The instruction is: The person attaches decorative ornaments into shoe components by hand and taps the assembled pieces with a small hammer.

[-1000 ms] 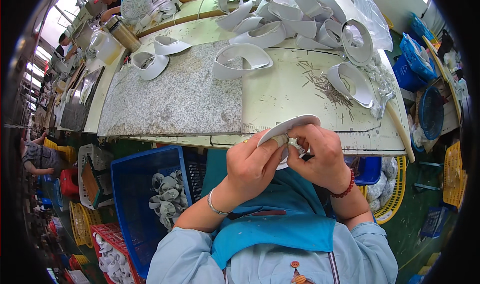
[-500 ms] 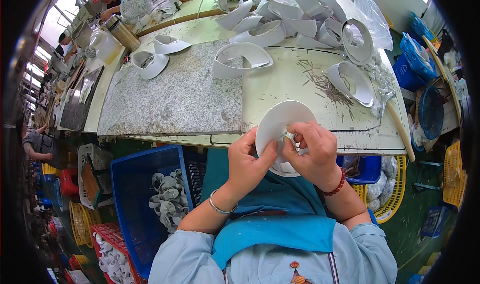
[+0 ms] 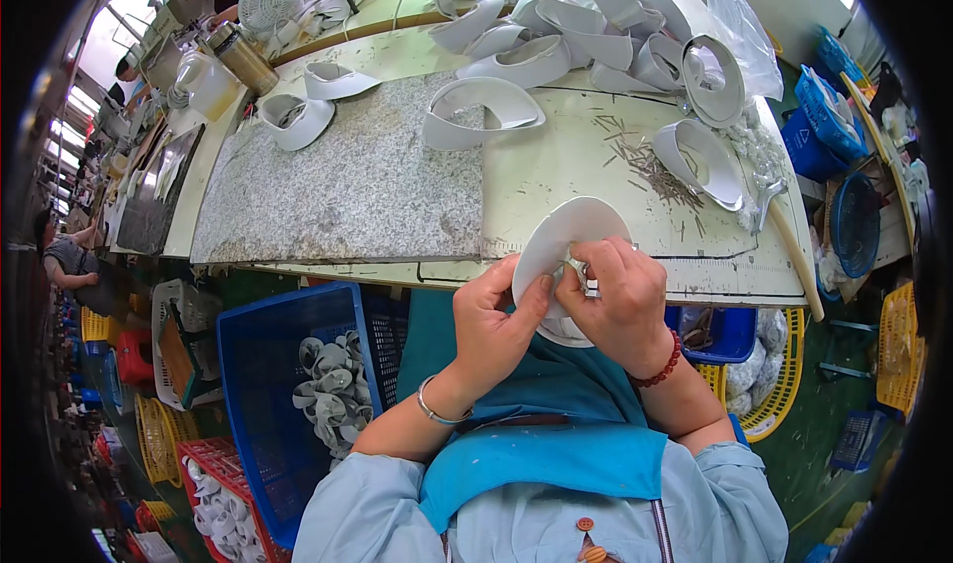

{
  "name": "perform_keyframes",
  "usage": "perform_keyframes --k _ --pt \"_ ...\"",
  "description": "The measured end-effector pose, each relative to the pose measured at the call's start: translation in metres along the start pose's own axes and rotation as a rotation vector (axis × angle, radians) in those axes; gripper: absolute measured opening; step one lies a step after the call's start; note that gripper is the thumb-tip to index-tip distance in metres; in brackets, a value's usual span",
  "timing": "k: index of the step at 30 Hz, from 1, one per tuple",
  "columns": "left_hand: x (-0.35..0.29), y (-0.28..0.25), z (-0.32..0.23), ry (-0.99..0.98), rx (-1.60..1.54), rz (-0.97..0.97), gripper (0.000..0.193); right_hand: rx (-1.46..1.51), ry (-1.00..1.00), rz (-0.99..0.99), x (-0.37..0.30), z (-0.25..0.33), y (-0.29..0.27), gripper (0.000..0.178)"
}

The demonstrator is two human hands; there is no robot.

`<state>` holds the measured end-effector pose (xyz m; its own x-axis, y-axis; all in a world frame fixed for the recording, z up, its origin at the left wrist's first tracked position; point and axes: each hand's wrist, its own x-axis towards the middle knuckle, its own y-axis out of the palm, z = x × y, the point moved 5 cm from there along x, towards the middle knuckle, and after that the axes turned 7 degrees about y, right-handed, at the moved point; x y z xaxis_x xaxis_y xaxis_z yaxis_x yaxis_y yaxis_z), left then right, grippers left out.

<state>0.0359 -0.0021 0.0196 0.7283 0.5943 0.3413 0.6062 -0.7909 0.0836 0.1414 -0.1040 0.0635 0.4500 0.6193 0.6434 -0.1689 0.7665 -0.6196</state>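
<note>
A workshop, judging by the worktable (image 3: 571,156), heaped white curved pieces (image 3: 608,52), and crates (image 3: 253,394) of parts (image 3: 335,386).

A person's left hand (image 3: 493,310) and right hand (image 3: 620,295), just off centre toward four o'clock, held a tilted white curved piece (image 3: 556,235), the right thumb and fingers pinched together close against it. A speckled grey slab (image 3: 338,191) lay at ten o'clock, a heap of white bands (image 3: 586,37) at one, scattered thin slivers (image 3: 647,171) at two, a wooden handle (image 3: 791,255) at three, and a blue crate (image 3: 248,384) at eight.
</note>
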Motion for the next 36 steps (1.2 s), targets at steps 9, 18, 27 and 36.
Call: perform_keyframes --k 9,18,27,36 --pt "-0.009 0.01 -0.015 0.254 0.047 -0.047 0.027 -0.042 -0.042 -0.065 0.009 0.014 -0.011 0.019" --pt "-0.018 0.022 -0.006 0.099 -0.327 0.062 0.042 0.114 -0.004 -0.104 0.006 0.003 -0.007 0.024" --pt "-0.006 0.019 -0.003 -0.05 -0.399 -0.003 0.037 0.364 0.072 0.166 0.007 -0.011 -0.014 0.034" --pt "0.001 0.016 0.004 0.077 -0.059 -0.014 0.033 0.207 -0.084 0.052 0.005 -0.015 -0.014 0.024"
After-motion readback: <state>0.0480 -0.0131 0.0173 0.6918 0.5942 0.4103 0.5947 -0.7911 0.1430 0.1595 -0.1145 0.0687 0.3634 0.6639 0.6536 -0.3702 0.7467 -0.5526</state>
